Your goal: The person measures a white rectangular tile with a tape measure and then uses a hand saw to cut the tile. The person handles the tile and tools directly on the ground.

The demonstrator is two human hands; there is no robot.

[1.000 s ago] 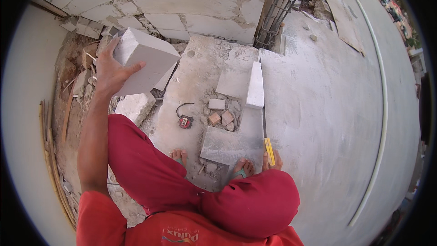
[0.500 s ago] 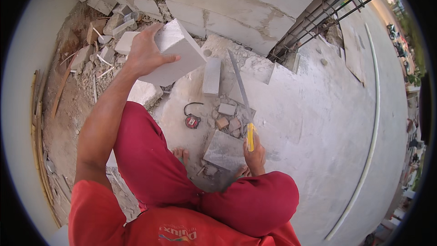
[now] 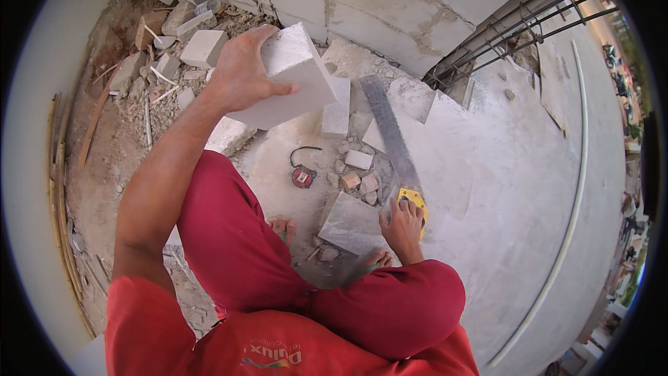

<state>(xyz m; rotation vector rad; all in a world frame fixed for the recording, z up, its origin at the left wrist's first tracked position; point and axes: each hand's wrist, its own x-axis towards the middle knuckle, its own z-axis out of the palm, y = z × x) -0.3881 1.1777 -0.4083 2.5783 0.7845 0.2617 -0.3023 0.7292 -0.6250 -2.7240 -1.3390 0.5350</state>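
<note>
My left hand grips a white lightweight concrete block by its left end, thumb along the near face. The block is tilted, with its rough end up. At the right, my right hand has its fingers over the yellow handle of a hand saw. The saw's grey blade points away from me, its broad side showing. Whether the saw rests fully on the floor I cannot tell. A red and black tape measure lies between my hands, its tape end pulled out.
Before my feet lies a flat grey block beside small broken pieces. Another white block lies beyond. Rubble fills the far left, near bamboo poles. A block wall and steel bars stand ahead.
The saw has turned from edge-on to showing its broad side, and my right hand has shifted slightly right with it. My left hand still holds the block.
</note>
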